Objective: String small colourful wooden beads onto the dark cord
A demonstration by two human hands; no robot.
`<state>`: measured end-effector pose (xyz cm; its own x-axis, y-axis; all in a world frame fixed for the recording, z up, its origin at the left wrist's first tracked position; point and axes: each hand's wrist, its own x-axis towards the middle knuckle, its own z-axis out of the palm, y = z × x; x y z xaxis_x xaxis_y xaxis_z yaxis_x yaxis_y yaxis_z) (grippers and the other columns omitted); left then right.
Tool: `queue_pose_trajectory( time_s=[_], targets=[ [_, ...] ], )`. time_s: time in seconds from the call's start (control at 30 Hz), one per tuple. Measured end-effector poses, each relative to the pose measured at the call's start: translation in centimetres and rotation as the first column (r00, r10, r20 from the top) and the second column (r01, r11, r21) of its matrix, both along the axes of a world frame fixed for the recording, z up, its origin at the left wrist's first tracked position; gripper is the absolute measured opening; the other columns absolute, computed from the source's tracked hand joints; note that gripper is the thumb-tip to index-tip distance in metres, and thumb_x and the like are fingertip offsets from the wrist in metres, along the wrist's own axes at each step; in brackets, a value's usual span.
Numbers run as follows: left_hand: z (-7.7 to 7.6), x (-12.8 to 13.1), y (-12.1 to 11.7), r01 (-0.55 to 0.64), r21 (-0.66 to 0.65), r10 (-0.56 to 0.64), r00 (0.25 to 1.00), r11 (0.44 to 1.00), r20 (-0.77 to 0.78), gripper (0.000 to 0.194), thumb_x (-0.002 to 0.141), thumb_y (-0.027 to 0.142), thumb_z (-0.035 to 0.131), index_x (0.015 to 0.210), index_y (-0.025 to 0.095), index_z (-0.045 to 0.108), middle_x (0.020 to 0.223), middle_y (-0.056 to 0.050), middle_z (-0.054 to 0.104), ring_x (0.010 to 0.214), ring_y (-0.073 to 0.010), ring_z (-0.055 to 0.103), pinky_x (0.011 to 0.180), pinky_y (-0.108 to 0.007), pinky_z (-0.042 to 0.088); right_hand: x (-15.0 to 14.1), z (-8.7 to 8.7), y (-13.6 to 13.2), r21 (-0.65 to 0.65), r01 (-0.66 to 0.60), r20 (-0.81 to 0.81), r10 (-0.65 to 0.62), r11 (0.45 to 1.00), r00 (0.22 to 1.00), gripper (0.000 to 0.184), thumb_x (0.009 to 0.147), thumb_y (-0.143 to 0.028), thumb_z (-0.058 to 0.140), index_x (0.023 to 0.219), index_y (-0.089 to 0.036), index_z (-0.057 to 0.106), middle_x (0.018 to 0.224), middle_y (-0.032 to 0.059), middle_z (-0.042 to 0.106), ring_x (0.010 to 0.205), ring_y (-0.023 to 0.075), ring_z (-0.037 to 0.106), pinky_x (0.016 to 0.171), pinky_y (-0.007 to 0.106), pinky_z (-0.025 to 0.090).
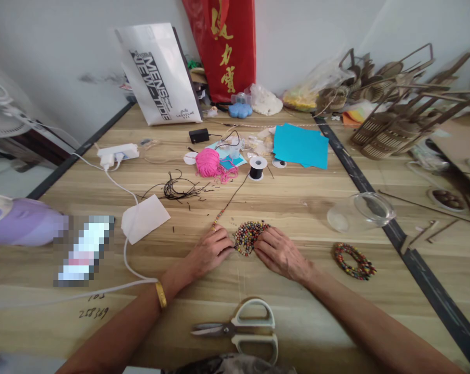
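The wooden table (235, 283) spreads beneath both hands. The left hand (212, 248) has its fingers curled in at the left edge of the bead pile, over the beaded cord; whether they pinch cord or a bead is hidden. The right hand (282, 253) has bent fingers touching the pile's right edge; I cannot tell whether a bead is gripped. White-handled scissors (227, 329) lie nearer the body than the fingers, blades pointing left, long axis roughly crosswise. Right of the right fingers are a clear jar (348, 215) on its side and, nearer, a coil of beads (338, 257). The bead pile (246, 234) sits between the two sets of fingers, rounded, with no clear long axis. Beyond them a spool (256, 172) stands upright. Its dark cord (237, 192) slants down leftward to the left fingers, its long axis running away and rightward from them, with threaded beads (218, 216) just beyond the knuckles. For handling it well, I'd judge a light pinch close to the cord's tip best, with slack toward the spool and the loose beads gathered close.
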<state>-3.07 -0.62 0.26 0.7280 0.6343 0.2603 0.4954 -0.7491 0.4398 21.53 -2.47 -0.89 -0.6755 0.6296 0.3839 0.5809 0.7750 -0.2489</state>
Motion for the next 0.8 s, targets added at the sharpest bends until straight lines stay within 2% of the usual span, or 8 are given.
queue_pose_trajectory(
  time_s=[0.4, 0.8],
  targets=[
    [0.8, -1.2, 0.5, 0.056, -0.092, -0.059, 0.998, 0.994, -0.031, 0.012, 0.087, 0.019, 0.055, 0.094, 0.016, 0.065, 0.089, -0.006, 0.057, 0.093, -0.0182, 0.05, 0.09, -0.034, 0.042, 0.0, 0.0, 0.0, 0.004, 0.008, -0.016, -0.008, 1.0, 1.0, 0.02, 0.093, -0.018, 0.044, 0.081, -0.017, 0.06, 0.079, 0.0063, 0.056, 0.079, 0.0186, 0.047, 0.077, 0.034, 0.041],
    [2.2, -1.9, 0.9, 0.063, -0.105, -0.071, 0.995, 0.992, -0.074, 0.008, 0.084, 0.016, 0.057, 0.078, 0.015, 0.062, 0.085, -0.006, 0.057, 0.091, -0.0192, 0.05, 0.086, -0.034, 0.044, 0.0, 0.2, 0.0, -0.01, 0.001, -0.015, -0.001, 1.0, 1.0, 0.022, 0.094, -0.017, 0.043, 0.08, -0.017, 0.06, 0.079, 0.0062, 0.056, 0.078, 0.0184, 0.047, 0.076, 0.034, 0.042]
  ],
)
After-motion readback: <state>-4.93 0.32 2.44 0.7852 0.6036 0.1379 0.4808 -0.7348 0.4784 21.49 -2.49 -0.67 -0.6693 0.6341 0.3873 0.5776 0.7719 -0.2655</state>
